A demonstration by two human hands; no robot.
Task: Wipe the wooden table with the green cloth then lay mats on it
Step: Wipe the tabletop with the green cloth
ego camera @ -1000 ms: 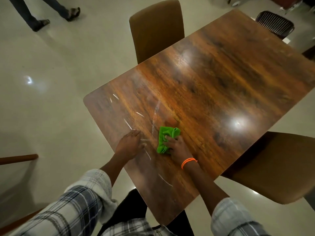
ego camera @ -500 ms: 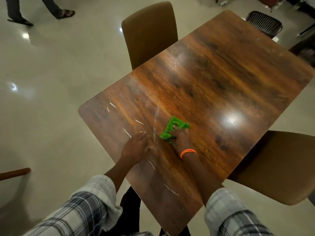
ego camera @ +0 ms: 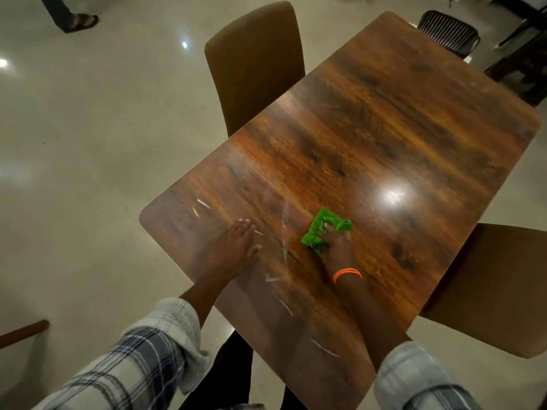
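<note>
A brown upholstered chair (ego camera: 254, 66) is tucked in at the far-left side, and another brown chair (ego camera: 497, 291) is seen at the right. A dark wire-backed chair (ego camera: 448, 32), possibly metal, is placed beyond the far end. A bystander's sandalled foot (ego camera: 80, 22) is planted on the glossy floor (ego camera: 88, 143).

Green cloth (ego camera: 321, 230) partly hidden under right hand (ego camera: 337, 247); black wire chair (ego camera: 450, 32) mostly behind wooden table (ego camera: 384, 128); frame motion-blurred.

Table (ego camera: 370, 137): dark wood grain, glossy, lamp glare and pale streaks on it. Cloth (ego camera: 321, 229): soft, matt green fabric, crumpled. Floor (ego camera: 88, 143): smooth, polished, reflective. Sleeves (ego camera: 142, 359): plaid woven cloth.
</note>
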